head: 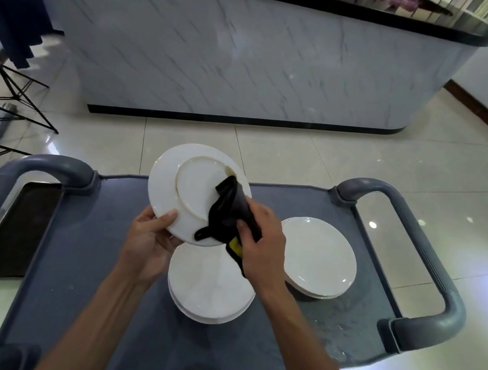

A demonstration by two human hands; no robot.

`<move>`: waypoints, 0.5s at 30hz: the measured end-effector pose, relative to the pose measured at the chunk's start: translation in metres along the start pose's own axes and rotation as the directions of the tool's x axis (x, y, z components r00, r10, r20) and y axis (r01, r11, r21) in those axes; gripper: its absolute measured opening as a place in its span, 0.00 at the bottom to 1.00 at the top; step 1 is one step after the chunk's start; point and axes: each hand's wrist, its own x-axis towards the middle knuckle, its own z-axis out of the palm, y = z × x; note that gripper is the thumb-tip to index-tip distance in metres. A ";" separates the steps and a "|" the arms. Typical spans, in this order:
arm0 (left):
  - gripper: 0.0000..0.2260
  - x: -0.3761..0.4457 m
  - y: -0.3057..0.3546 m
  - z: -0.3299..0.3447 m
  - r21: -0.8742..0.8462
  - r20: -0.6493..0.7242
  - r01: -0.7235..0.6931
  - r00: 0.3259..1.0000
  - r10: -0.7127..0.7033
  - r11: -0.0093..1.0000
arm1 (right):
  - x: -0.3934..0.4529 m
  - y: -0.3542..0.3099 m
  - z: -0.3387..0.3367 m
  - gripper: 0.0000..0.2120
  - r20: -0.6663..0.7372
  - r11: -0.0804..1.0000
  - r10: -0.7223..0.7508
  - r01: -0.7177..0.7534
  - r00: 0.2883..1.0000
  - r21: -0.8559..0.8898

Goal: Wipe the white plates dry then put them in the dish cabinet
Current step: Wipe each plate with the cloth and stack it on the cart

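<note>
My left hand [149, 240] grips the lower rim of a white plate [172, 187], held tilted above the cart with its underside facing me. My right hand [262, 241] holds a black cloth with a yellow patch [229, 211] and presses it against the plate's underside. Below the held plate, a stack of white plates [208, 287] sits on the cart. A second stack of white plates [320, 256] lies to the right of it.
The plates rest on a grey cart [107, 243] with curved handles on the left [49, 165] and right [431, 276]. Water drops lie on its right front part [338, 329]. A marble-fronted counter [240, 51] stands ahead. Black stand legs [4, 104] are at left.
</note>
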 end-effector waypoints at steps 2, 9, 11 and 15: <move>0.16 0.000 0.000 0.002 0.001 -0.018 -0.010 1.000 0.010 1.000 | -0.008 -0.003 0.009 0.22 0.002 0.998 -0.053 0.053 0.999 -0.040; 0.18 -0.001 0.001 -0.002 0.041 -0.044 0.012 0.999 -0.011 0.999 | -0.026 -0.005 0.023 0.23 0.051 0.979 -0.167 0.172 0.985 -0.113; 0.18 -0.002 0.001 -0.002 0.038 -0.045 0.003 0.999 -0.001 0.999 | -0.025 -0.001 0.021 0.22 0.045 0.981 -0.159 0.163 0.986 -0.104; 0.18 -0.002 0.000 -0.003 0.027 -0.019 -0.005 1.000 0.005 1.000 | -0.016 0.008 0.010 0.21 0.006 0.998 -0.038 0.038 0.999 -0.045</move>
